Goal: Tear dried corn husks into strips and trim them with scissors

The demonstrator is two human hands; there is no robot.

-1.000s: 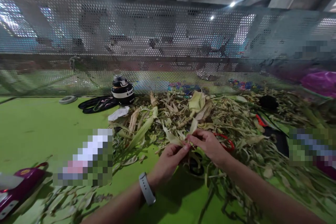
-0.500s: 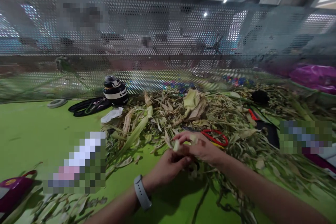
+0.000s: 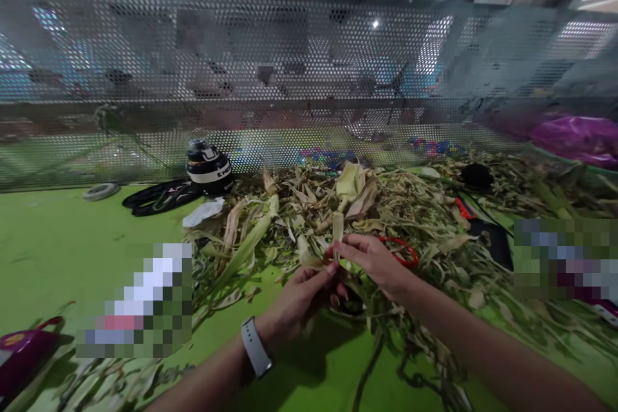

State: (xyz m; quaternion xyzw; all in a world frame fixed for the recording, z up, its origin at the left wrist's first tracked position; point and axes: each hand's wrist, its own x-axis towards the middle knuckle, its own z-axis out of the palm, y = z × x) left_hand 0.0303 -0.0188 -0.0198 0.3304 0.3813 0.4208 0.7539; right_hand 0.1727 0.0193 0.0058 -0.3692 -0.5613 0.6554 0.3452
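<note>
While the right hand (image 3: 379, 264) pinches a pale leaf (image 3: 338, 226), the left hand (image 3: 300, 297), I think, is clamped on another leaf (image 3: 306, 255).

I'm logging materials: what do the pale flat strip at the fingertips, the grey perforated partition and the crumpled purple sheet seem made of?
Pale flat strip: probably dry husk, matte; thin, papery look.
Grey perforated partition: likely metal, dull; rows of small holes.
Crumpled purple sheet: perhaps plastic film, glossy; bright highlights along creases.
</note>
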